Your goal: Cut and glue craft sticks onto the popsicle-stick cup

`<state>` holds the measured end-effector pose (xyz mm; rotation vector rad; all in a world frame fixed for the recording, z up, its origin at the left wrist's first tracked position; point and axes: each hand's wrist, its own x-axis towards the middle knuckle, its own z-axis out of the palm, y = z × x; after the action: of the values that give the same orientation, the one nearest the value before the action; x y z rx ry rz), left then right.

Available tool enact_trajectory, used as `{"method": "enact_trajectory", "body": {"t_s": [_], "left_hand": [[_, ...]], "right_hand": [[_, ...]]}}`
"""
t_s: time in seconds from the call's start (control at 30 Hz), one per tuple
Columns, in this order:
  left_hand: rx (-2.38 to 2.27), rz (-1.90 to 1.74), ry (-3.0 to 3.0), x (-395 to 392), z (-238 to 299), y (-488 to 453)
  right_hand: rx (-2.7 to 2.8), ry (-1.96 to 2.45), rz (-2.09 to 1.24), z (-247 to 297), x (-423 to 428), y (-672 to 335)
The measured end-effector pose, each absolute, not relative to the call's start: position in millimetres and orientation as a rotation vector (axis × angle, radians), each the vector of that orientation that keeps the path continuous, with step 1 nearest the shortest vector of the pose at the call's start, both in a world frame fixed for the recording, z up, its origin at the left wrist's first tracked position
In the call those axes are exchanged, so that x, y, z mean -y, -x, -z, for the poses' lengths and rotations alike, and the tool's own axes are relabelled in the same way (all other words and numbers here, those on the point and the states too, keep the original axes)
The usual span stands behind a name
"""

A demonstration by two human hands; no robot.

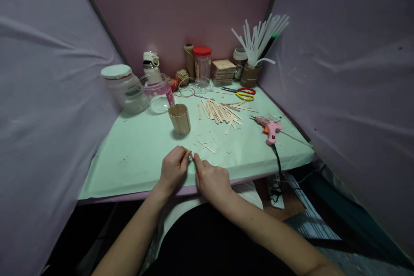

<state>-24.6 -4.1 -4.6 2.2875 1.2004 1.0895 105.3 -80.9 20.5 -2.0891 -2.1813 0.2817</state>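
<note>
Near the table's front edge my two hands meet, fingers close together. My left hand (174, 166) is closed in a pinch on a thin wooden craft stick (185, 149), most of it hidden by the fingers. My right hand (211, 177) is closed, its index finger stretched toward the left fingertips. A small pinkish bit shows at that fingertip, but what the hand grips is hidden. Just beyond the hands stands a cup-like holder (180, 120) made of upright craft sticks. A narrow stick strip (206, 147) and small curled shavings lie to its right.
Loose craft sticks (223, 112) are piled mid-table. A pink glue gun (271, 129) lies at right, its cord running over the front edge. Scissors (245, 94), jars (124, 90), twine (182, 77) and a pot of glue sticks (250, 75) line the back. Fabric walls enclose the table.
</note>
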Motion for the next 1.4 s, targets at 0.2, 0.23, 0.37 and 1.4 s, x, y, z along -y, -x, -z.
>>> {"method": "enact_trajectory", "body": {"t_s": [0.2, 0.23, 0.37, 1.4], "left_hand": [[-1.213, -1.090, -2.292, 4.1, 5.6, 24.8], [-1.212, -1.092, -2.296, 4.0, 5.7, 24.8], [-1.218, -1.102, -2.325, 3.8, 6.0, 24.4], [-1.178, -1.220, -2.386, 10.8, 8.8, 24.1]], "right_hand": [[2.181, 2.092, -0.250, -18.2, 81.1, -104.1], [2.178, 2.089, -0.242, -17.8, 81.1, -103.7], [2.165, 2.089, -0.220, -16.1, 81.0, -102.4], [2.149, 2.119, -0.245, -16.9, 80.0, -102.1]]}}
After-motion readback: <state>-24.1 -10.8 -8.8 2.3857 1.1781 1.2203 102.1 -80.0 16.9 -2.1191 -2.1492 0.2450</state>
